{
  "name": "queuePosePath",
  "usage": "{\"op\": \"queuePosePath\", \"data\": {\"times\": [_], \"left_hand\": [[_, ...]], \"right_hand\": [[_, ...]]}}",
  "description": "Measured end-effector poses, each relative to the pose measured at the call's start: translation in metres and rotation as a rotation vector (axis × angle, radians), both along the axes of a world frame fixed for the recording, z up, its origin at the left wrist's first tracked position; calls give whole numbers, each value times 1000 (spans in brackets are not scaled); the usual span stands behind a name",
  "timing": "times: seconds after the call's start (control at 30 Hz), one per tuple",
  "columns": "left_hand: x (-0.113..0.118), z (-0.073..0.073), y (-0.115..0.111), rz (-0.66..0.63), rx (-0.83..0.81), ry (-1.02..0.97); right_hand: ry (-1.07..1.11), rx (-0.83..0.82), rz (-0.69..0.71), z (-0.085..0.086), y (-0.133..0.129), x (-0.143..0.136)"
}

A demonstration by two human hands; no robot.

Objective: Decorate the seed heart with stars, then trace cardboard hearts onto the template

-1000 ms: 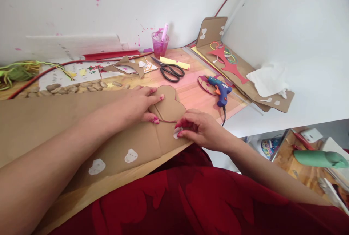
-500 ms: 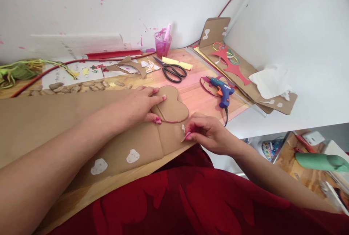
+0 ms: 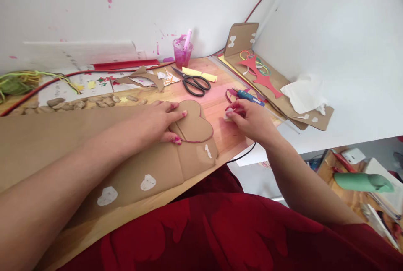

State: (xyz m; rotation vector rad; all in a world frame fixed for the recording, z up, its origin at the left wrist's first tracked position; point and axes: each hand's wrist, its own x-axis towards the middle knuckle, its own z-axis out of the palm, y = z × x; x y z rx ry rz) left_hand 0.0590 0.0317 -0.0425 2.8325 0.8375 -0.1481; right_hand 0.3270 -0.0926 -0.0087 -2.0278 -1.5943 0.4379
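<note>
**Left hand resting on cardboard heart, right hand pinching whitish scrap**

Hands working well apart. Left hand is spreading its fingers over the heart's left part, index finger lying on top, thumb touching the near rim. Heart is lying flat over the far right corner of a long cardboard sheet, itself running along the near edge of the table. Right hand is holding the scrap between thumb and fingertips, to the right of the heart; whether scrap is touching the table, cannot tell. Blue glue gun is showing partly behind that hand; contact between them unclear.

White patches are showing on the sheet: two toward its near edge, a smaller one at its right end. Toward the table's far edge, black-handled scissors are lying just beside a yellow strip. Pink-stained cup is standing at that far edge, pink stick leaning inside. Brown lumps are lining the sheet's far edge.
</note>
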Motion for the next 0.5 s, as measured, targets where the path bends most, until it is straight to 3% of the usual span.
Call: {"op": "queuePosePath", "data": {"times": [0.13, 0.2, 0.33, 0.5], "left_hand": [[0, 1, 0, 3, -3, 0], [1, 3, -1, 0, -5, 18], [3, 9, -5, -2, 9, 43], [2, 7, -3, -1, 6, 24]], "right_hand": [[-238, 116, 3, -7, 3, -7], [-261, 161, 132, -5, -9, -17], [-58, 59, 571, -2, -34, -39], [-15, -29, 737, -2, -32, -41]]}}
